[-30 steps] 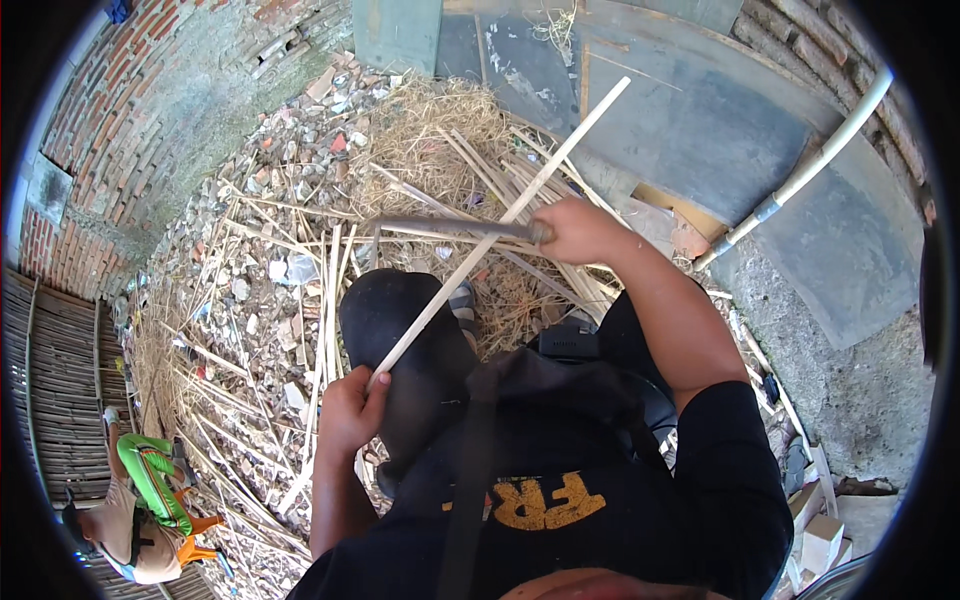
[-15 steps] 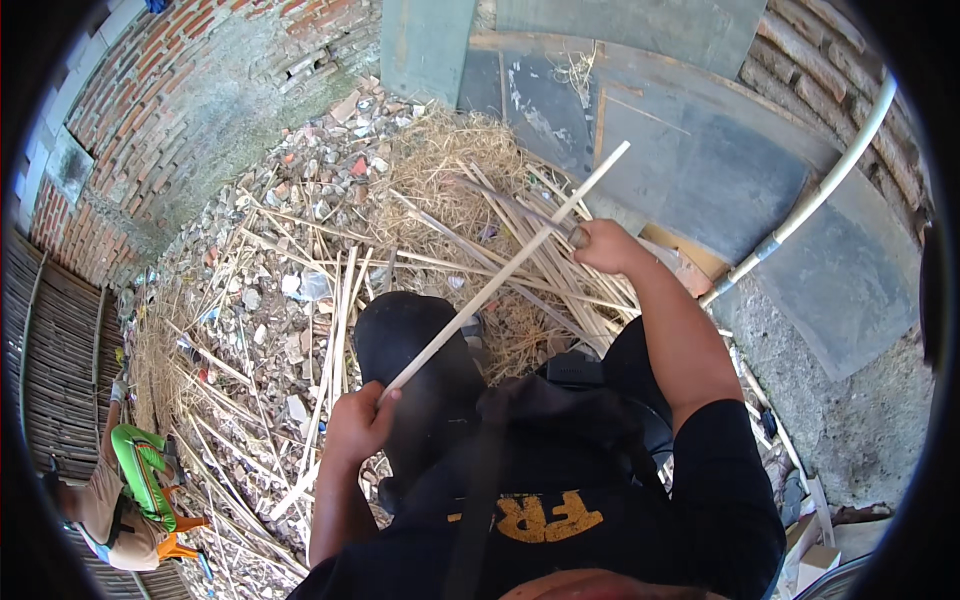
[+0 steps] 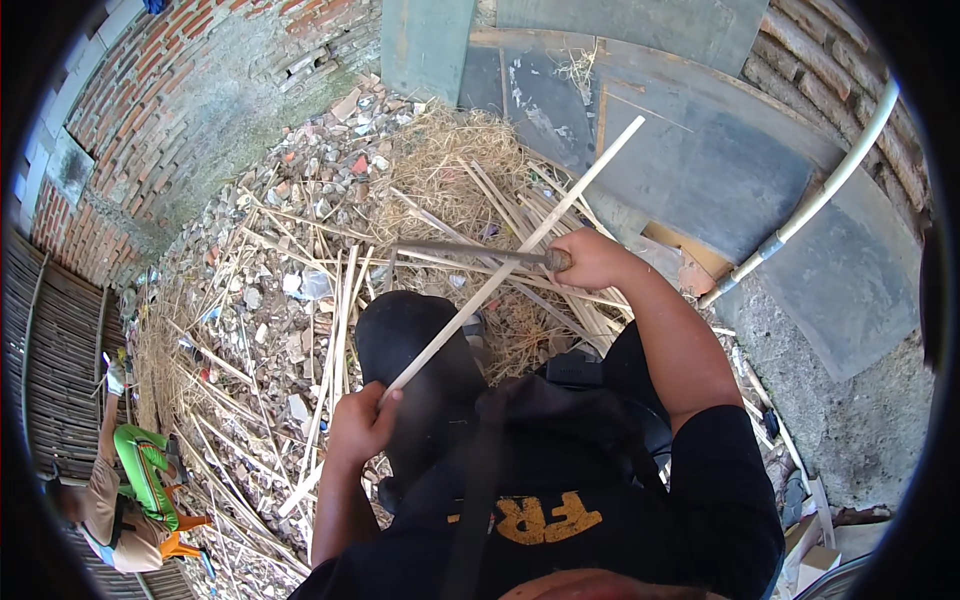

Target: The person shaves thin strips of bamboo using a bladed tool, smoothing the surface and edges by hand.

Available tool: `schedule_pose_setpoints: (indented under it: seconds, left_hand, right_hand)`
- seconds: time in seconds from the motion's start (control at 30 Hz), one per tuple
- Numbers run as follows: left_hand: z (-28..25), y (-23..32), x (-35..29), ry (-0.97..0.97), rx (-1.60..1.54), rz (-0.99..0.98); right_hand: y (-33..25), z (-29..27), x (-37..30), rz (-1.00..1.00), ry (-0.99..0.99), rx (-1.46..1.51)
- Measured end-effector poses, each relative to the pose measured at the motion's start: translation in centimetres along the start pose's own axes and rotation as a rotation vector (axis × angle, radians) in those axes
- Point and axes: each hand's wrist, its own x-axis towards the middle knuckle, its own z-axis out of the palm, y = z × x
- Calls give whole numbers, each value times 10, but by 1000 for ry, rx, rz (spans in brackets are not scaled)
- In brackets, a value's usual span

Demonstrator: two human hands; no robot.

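My left hand (image 3: 362, 425) is closed round a long pale strip of split bamboo (image 3: 470, 308), over my left knee. The strip slants up to the far right, and its lower end (image 3: 303, 490) shows beyond my wrist. In my right hand (image 3: 597, 260) is a machete with a short handle and a long, narrow dark blade (image 3: 470, 249). The blade points left and crosses the bamboo strip near my right fist; whether it touches the strip I cannot tell.
Loose bamboo strips (image 3: 345, 310), dry shavings (image 3: 440, 150) and stone rubble (image 3: 300, 205) cover the ground. Dark panels (image 3: 690, 170) and a pale pole (image 3: 830, 185) stand at the right. At the lower left another person (image 3: 130, 500) sits by a woven wall (image 3: 60, 350).
The machete has swung from pointing up and left to lying nearly level, and my right hand has come slightly left and nearer. The bamboo strip has slid slightly up and right.
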Motion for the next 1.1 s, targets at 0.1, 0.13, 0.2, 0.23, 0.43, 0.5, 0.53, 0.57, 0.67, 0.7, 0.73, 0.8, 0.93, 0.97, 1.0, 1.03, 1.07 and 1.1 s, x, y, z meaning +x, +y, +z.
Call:
schedule_pose_setpoints:
  seconds: [0.1,0.13,0.2,0.23,0.43,0.5,0.53,0.57,0.67,0.7,0.73,0.8,0.93,0.97,1.0,1.03,1.07,1.1]
  left_hand:
    - [3,-2,-2,22,24,18]
    - [3,-3,-3,27,32,25]
    - [2,-2,-2,28,40,24]
    - [1,0,-2,23,39,15]
    - [0,-2,-1,1,17,-6]
    - [1,-2,-1,3,18,-7]
    - [1,-3,-1,6,15,-4]
    - [1,-3,-1,8,13,0]
    - [1,-2,-1,11,9,3]
    - [1,-2,-1,6,0,-3]
    - [1,-2,0,1,-10,-9]
    - [0,-2,-1,-3,-17,-17]
    - [0,-1,-1,-6,-13,-20]
    - [-1,0,-1,-7,-14,-20]
    - [-1,1,0,-6,-11,-17]
    - [-2,2,0,-5,-8,-15]
    - [-2,3,0,-4,-4,-14]
    - [-3,4,0,-7,-5,-19]
  right_hand:
    - [24,0,9,56,42,42]
    - [31,0,11,73,86,38]
    - [39,-3,11,109,141,27]
    - [38,-5,11,125,142,19]
    - [30,4,5,92,187,7]
    - [21,4,2,56,160,6]
    - [15,3,0,37,146,6]
    - [11,2,-1,26,135,6]
    - [6,6,-2,-8,107,7]
    - [7,7,0,-22,101,5]
    - [8,8,1,-36,96,3]
    - [10,9,1,-44,104,4]
    - [11,8,1,-36,97,6]
    - [11,7,1,-37,94,-2]
    - [12,6,1,-39,90,-10]
    - [13,6,1,-42,85,-19]
    - [14,7,2,-53,89,-19]
    - [17,8,3,-63,95,-20]
